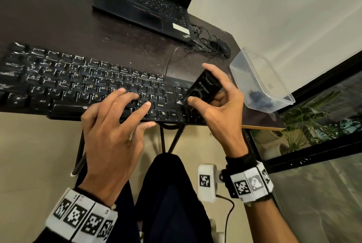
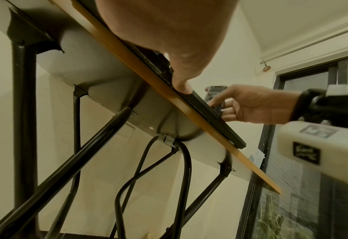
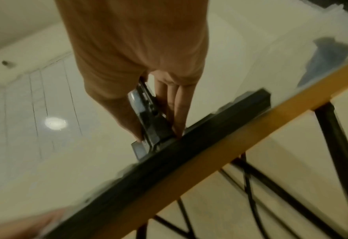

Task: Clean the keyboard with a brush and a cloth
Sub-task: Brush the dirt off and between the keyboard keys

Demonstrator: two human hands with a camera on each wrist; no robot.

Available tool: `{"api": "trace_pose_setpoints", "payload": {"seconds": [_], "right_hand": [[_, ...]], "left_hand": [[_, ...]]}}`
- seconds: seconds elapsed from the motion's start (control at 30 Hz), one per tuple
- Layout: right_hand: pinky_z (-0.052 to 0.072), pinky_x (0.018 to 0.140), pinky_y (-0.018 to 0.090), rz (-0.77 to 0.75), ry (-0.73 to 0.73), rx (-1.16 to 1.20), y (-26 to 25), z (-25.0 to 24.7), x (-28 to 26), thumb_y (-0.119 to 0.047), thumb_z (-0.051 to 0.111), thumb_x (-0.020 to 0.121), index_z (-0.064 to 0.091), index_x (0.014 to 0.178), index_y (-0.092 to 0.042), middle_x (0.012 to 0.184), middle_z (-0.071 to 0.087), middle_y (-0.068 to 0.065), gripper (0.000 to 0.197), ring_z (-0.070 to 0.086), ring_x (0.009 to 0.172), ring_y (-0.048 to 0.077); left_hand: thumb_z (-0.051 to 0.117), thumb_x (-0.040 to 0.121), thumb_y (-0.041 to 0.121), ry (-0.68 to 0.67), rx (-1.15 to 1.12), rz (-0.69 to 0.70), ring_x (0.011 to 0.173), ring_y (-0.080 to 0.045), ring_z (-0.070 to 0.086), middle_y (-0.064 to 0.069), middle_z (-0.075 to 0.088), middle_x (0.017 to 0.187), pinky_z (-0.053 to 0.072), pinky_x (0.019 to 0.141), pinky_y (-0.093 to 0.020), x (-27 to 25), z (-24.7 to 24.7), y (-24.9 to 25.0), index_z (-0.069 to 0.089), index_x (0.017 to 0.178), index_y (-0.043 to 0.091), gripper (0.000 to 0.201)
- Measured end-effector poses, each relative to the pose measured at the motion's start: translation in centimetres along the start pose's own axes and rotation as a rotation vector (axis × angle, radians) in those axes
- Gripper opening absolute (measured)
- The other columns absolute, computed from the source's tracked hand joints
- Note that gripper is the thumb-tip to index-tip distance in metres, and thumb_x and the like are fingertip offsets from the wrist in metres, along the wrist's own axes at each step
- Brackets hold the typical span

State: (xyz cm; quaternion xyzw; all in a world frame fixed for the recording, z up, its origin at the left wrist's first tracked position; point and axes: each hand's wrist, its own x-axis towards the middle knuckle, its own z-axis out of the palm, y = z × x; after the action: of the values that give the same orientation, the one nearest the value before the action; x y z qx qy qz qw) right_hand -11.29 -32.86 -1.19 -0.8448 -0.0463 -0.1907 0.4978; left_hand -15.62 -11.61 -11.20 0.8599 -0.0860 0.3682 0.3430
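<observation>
With the left hand (image 1: 115, 125) spread flat steadying the keyboard (image 1: 82, 84), the right hand (image 1: 219, 109), gripping the brush (image 1: 203, 88), should sweep lightly between the keys.

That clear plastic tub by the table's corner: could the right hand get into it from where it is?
Probably yes. The tub lies open-topped just beyond the right hand, nothing between them. But that hand grips the brush, so its fingers aren't free.

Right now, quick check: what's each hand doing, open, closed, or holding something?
Left hand: open, fingers spread and resting on the keyboard, holding nothing.
Right hand: closed around the black brush, its lower end down at the keyboard's right side.
</observation>
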Motion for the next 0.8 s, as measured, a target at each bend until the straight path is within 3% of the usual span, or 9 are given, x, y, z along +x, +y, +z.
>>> {"api": "trace_pose_setpoints", "payload": {"seconds": [0.07, 0.17, 0.3, 0.43, 0.53, 0.6, 0.7, 0.8], "right_hand": [[0.068, 0.077, 0.036, -0.003, -0.047, 0.006, 0.0, 0.1, 0.1, 0.015, 0.086, 0.076, 0.069, 0.14, -0.023, 0.104, 0.072, -0.018, 0.076, 0.077, 0.086, 0.012], [0.069, 0.078, 0.048, -0.024, 0.046, -0.025, 0.1, 0.2, 0.3, 0.009, 0.084, 0.077, 0.068, 0.142, -0.028, 0.104, 0.073, -0.026, 0.076, 0.079, 0.088, 0.018], [0.067, 0.08, 0.031, -0.006, -0.037, 0.019, 0.1, 0.3, 0.4, 0.016, 0.084, 0.077, 0.069, 0.138, -0.024, 0.107, 0.073, -0.023, 0.074, 0.077, 0.089, 0.008], [0.069, 0.081, 0.047, -0.023, 0.024, -0.02, -0.2, 0.9, 0.4, 0.008, 0.084, 0.077, 0.069, 0.14, -0.033, 0.11, 0.075, -0.022, 0.076, 0.08, 0.094, 0.019], [0.067, 0.082, 0.036, -0.022, -0.052, 0.027, -0.2, 0.5, 0.4, 0.014, 0.085, 0.077, 0.069, 0.14, -0.025, 0.107, 0.073, -0.014, 0.075, 0.077, 0.091, 0.013], [0.068, 0.077, 0.038, -0.015, -0.036, 0.024, -0.2, 0.4, 0.5, 0.013, 0.085, 0.078, 0.069, 0.141, -0.025, 0.103, 0.073, -0.013, 0.075, 0.078, 0.085, 0.016], [0.069, 0.076, 0.045, -0.022, 0.032, -0.001, -0.2, 1.2, 0.5, 0.01, 0.083, 0.078, 0.069, 0.141, -0.029, 0.104, 0.074, -0.02, 0.076, 0.079, 0.087, 0.021], [0.068, 0.079, 0.036, -0.022, -0.05, 0.04, -0.4, 1.1, 0.8, 0.014, 0.085, 0.078, 0.068, 0.14, -0.026, 0.106, 0.072, -0.025, 0.075, 0.078, 0.091, 0.017]], "left_hand": [[0.067, 0.102, 0.034, -0.004, 0.002, 0.006, 0.138, -0.028, 0.057, -0.006, 0.068, 0.137, 0.024, 0.11, -0.04, 0.2, -0.1, -0.1, 0.078, 0.123, 0.02, 0.028], [0.069, 0.101, 0.033, -0.004, 0.003, -0.007, 0.138, -0.027, 0.057, -0.005, 0.068, 0.137, 0.024, 0.111, -0.039, 0.2, -0.1, -0.1, 0.078, 0.122, 0.02, 0.027], [0.067, 0.102, 0.032, -0.001, 0.006, 0.01, 0.138, -0.027, 0.057, -0.005, 0.068, 0.138, 0.024, 0.111, -0.039, 0.1, 0.0, -0.1, 0.078, 0.123, 0.02, 0.027], [0.069, 0.1, 0.031, 0.001, 0.006, -0.009, 0.138, -0.027, 0.057, -0.005, 0.068, 0.137, 0.023, 0.111, -0.039, 0.1, 0.0, 0.0, 0.078, 0.122, 0.02, 0.026], [0.07, 0.1, 0.03, 0.005, 0.015, 0.001, 0.138, -0.027, 0.057, -0.005, 0.068, 0.137, 0.023, 0.111, -0.039, 0.2, 0.0, 0.1, 0.078, 0.122, 0.02, 0.026], [0.069, 0.1, 0.031, 0.005, 0.011, 0.001, 0.138, -0.027, 0.057, -0.005, 0.068, 0.137, 0.023, 0.111, -0.039, 0.2, 0.0, 0.0, 0.078, 0.122, 0.02, 0.026], [0.068, 0.101, 0.032, 0.001, 0.006, -0.003, 0.138, -0.027, 0.057, -0.005, 0.068, 0.137, 0.023, 0.111, -0.039, 0.1, 0.0, 0.1, 0.078, 0.122, 0.02, 0.026], [0.07, 0.1, 0.031, 0.004, 0.001, 0.006, 0.138, -0.028, 0.057, -0.006, 0.068, 0.137, 0.024, 0.11, -0.04, 0.1, 0.0, 0.0, 0.078, 0.123, 0.019, 0.027]]}}
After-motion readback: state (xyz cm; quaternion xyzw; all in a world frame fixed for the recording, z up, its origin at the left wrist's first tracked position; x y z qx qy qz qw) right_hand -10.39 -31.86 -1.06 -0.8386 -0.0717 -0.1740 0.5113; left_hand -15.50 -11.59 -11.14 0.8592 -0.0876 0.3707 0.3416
